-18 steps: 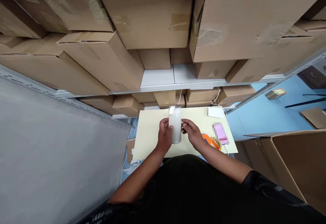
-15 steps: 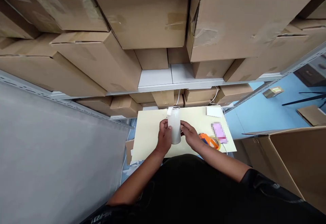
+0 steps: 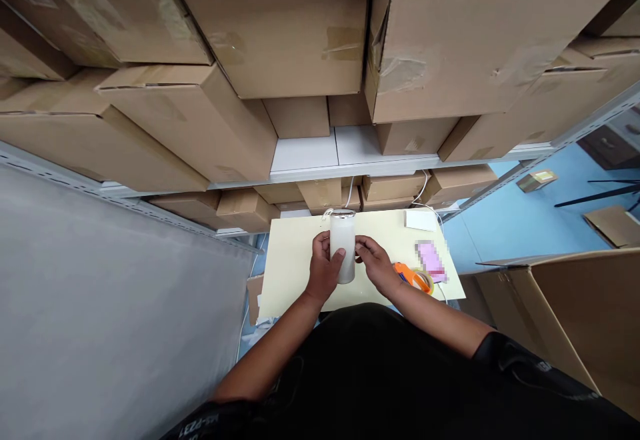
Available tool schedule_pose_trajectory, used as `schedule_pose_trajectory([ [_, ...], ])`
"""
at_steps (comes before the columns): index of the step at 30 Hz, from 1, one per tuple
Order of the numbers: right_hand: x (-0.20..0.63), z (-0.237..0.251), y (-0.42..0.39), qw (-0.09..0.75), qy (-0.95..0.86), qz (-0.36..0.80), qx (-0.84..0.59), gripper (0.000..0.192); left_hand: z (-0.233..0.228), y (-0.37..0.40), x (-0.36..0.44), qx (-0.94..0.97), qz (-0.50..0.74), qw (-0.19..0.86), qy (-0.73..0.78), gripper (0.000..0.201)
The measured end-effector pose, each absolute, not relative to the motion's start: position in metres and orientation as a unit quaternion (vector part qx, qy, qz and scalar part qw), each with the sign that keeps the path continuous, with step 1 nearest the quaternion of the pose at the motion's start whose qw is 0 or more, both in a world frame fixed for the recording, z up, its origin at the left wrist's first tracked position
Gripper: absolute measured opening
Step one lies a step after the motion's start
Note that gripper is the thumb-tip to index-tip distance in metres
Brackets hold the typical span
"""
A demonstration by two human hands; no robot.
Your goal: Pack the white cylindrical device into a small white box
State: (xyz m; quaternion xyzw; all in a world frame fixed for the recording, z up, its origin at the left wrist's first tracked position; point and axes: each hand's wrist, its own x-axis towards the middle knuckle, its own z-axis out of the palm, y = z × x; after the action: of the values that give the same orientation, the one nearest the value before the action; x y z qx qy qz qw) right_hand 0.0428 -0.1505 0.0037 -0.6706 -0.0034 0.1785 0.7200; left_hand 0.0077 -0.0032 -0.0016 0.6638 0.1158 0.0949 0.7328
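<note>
A whitish cylindrical bottle (image 3: 343, 250) with a shiny rim at its top stands upright between my two hands, over the front part of the pale table (image 3: 293, 253). My left hand (image 3: 324, 267) is wrapped around its left side, the thumb lying across the front. At its right side, the curled fingers of my right hand (image 3: 377, 265) meet the bottle, their tips partly hidden. A small white looped piece (image 3: 327, 213) shows behind the rim at the upper left; whether it joins the bottle I cannot tell.
To the right on the table lie an orange tape dispenser (image 3: 413, 278), a pixelated pink item (image 3: 431, 260) and a white box (image 3: 420, 220). Cardboard boxes (image 3: 295, 33) fill the shelves ahead. A large open carton (image 3: 530, 313) stands at right, a grey wall (image 3: 110, 293) at left.
The bottle has turned about its upright axis. The white piece at its top left has swung behind the rim, and my left thumb reaches further across the front.
</note>
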Motion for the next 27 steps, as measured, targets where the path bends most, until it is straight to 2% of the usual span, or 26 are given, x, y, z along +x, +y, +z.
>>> schedule_pose_trajectory([
  [5,0.041,0.000,-0.148,0.714,-0.038,0.215,-0.665,0.040,-0.002,0.000,0.009,0.682,0.099,0.717,0.107,0.040],
  [10,0.043,0.006,-0.148,0.725,-0.045,0.190,-0.660,0.041,0.002,0.004,0.010,0.757,0.107,0.634,0.119,0.049],
  [13,0.044,0.009,-0.150,0.733,-0.034,0.176,-0.656,0.038,0.002,0.003,0.011,0.733,0.086,0.666,0.109,0.058],
  [18,0.045,0.003,-0.151,0.750,-0.012,0.179,-0.636,0.037,-0.001,0.001,0.010,0.673,0.097,0.725,0.110,0.046],
  [23,0.044,-0.003,-0.151,0.727,-0.055,0.216,-0.650,0.039,-0.001,-0.004,0.010,0.674,0.096,0.725,0.103,0.035],
  [27,0.043,0.004,-0.153,0.730,-0.051,0.195,-0.653,0.038,0.001,-0.004,0.011,0.725,0.091,0.674,0.107,0.046],
])
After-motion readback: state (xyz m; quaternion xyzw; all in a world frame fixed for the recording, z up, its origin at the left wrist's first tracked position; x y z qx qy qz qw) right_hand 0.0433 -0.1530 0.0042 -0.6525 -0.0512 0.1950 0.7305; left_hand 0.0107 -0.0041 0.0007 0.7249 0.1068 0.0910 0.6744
